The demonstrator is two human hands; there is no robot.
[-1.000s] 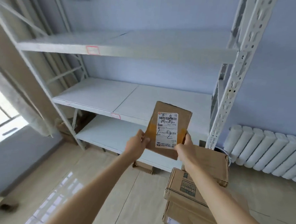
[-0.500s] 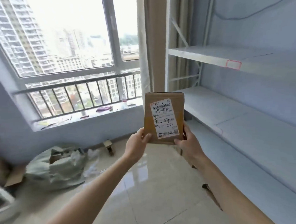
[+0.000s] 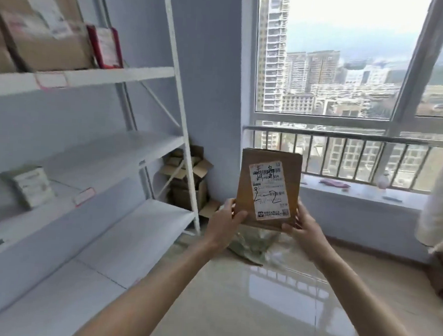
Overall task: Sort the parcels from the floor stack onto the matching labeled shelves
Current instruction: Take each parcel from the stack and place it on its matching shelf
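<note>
Right of the white shelving unit, in front of the window, a flat brown parcel is held upright at chest height, its printed label turned toward the head camera. The handwritten mark on the label reads as 2-2, and the facing-in hold looks chosen so that mark can be read against the shelf tags. The left hand pinches the parcel's lower left edge, thumb on the front face and fingers curled behind; the right hand grips the lower right corner in the same way. Both grips sit low, which leaves the label uncovered. On the shelving unit, 2 red-edged tags show: one on the lip of the upper shelf, one on the lip of the shelf below the middle. Their writing is too blurred to read. The upper shelf carries a large carton with a red-edged packet leaning beside it; a small pale box lies far left on the tagged lower shelf. Open empty cartons sit on the floor behind the unit's right post. The parcel is well apart from every shelf. Judged step: matching the mark to a tag before placing.
</note>
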